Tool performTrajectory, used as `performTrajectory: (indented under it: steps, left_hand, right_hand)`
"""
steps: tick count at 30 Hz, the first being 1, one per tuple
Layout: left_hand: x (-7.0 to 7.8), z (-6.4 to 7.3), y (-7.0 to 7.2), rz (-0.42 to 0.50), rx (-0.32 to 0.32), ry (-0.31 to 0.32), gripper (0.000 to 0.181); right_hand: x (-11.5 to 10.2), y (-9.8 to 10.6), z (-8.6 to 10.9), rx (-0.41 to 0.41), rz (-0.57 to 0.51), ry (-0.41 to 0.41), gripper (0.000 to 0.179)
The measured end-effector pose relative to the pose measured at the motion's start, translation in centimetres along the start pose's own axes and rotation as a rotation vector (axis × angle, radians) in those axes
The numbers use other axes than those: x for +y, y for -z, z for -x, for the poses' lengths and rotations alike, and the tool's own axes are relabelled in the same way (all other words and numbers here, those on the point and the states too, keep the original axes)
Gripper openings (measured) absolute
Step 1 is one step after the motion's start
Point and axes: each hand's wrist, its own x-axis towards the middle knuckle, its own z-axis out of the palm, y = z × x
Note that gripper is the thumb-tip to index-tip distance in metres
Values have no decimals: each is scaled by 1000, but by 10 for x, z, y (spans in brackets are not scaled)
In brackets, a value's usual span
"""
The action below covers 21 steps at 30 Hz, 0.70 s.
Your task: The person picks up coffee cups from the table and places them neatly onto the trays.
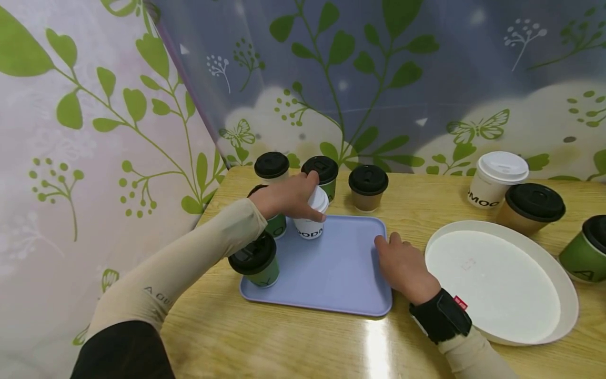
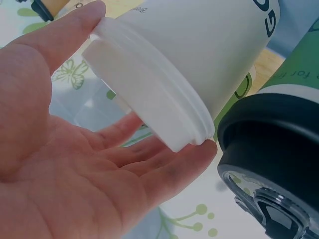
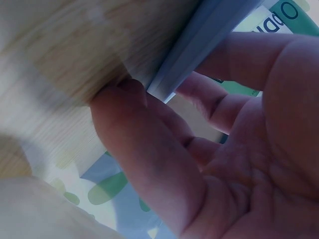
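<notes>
My left hand (image 1: pixel 290 197) holds a white paper cup (image 1: pixel 310 227) by its white lid (image 2: pixel 149 84), thumb on one side of the rim and fingertips on the other. The cup stands at the back of a lavender tray (image 1: pixel 326 273). Close beside it is a green cup (image 1: pixel 276 226), partly hidden by that hand. Another green cup (image 1: pixel 263 275) with a black lid stands at the tray's left front. At the tray's right edge, my right hand (image 1: pixel 404 266) grips the rim (image 3: pixel 187 55), thumb and fingers on either side of it.
Behind the tray stand three black-lidded cups: one partly hidden (image 1: pixel 272 166), a green one (image 1: pixel 326 171) and a brown one (image 1: pixel 368 188). A round white tray (image 1: pixel 492 284) lies at right, near a white cup (image 1: pixel 497 179), a brown cup (image 1: pixel 531 208) and a green cup (image 1: pixel 586 250).
</notes>
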Motion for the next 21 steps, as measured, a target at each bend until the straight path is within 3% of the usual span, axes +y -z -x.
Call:
performTrajectory:
  steps: [21]
  left_hand:
    - [1, -4, -1, -1, -18, 2, 105]
  right_hand:
    - [0, -1, 0, 13, -5, -7, 17]
